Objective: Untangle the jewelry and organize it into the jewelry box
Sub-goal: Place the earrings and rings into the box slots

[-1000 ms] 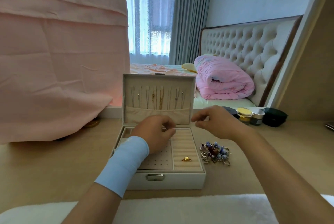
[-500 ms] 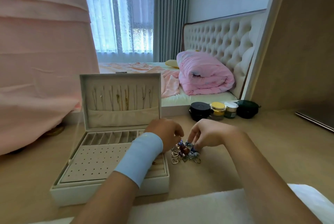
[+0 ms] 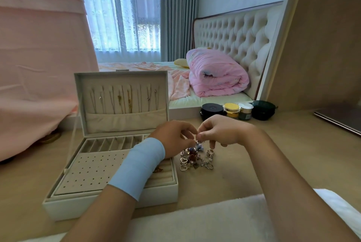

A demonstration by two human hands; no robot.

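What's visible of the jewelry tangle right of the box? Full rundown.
The jewelry tangle is a small heap of silvery metal pieces: open heart charms at its near-left edge, ring-like loops on its right, dark red and blue beads in the middle. It lies on the wooden tabletop, just right of the open jewelry box. The left hand and right hand meet over its far end, fingertips pinching a small piece there; whether that piece is free is unclear.

Your wristband (image 3: 136,167) hides part of the jewelry box (image 3: 88,204); the jewelry piece (image 3: 199,141) your left hand (image 3: 172,138) and right hand (image 3: 220,130) pinch is too small to identify.
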